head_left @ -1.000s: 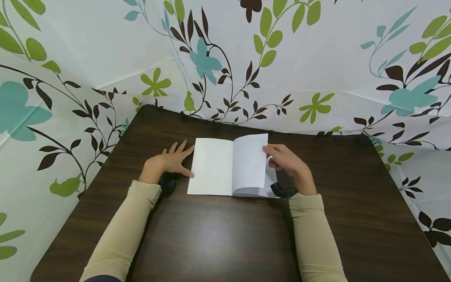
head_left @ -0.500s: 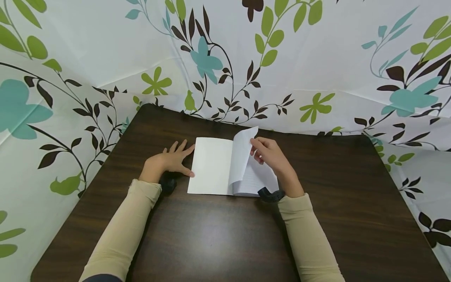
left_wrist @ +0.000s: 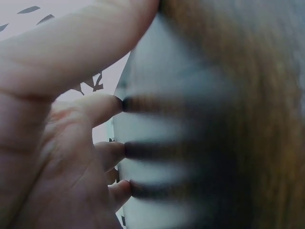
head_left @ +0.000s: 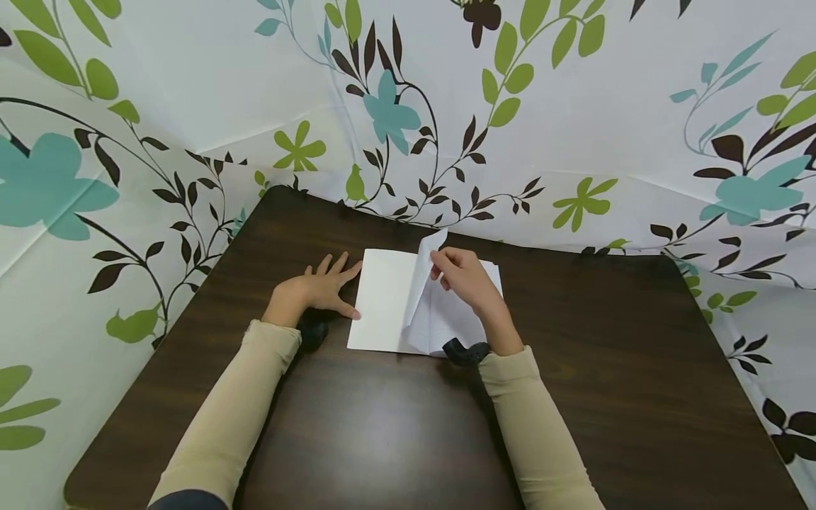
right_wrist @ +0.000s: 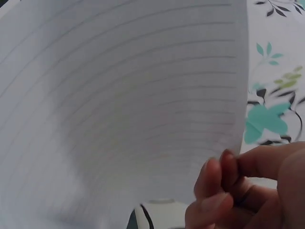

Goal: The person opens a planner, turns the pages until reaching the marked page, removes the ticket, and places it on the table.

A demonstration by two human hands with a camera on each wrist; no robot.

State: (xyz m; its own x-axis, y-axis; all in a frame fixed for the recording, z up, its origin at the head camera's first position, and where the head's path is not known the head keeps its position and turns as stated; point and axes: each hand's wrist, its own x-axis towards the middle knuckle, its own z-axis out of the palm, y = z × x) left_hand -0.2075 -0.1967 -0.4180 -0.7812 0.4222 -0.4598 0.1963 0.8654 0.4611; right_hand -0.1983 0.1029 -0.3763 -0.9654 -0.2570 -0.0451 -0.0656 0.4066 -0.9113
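An open notebook (head_left: 381,301) lies on the table, its left side blank white. One lined page (right_wrist: 143,95) stands lifted and curved near the spine, leaning to the left. My right hand (head_left: 468,278) pinches this page by its outer edge between thumb and fingers, above the notebook's right half. At the notebook's left edge my left hand (head_left: 319,290) rests with spread fingers, thumb and index tip at the cover's border. In the left wrist view the fingertips of the left hand (left_wrist: 57,129) touch the dark tabletop. Part of the right-hand pages is hidden behind the right hand and wrist.
The dark brown wooden table (head_left: 382,432) has its far edge close behind the notebook. A white cloth (head_left: 223,85) with leaf and flower prints hangs behind and at the sides. Black wrist cameras (head_left: 465,352) sit on both wrists.
My right hand has moved left, carrying the page from the right side up toward the spine. My left hand has stayed at the notebook's left edge. The head view has shifted slightly.
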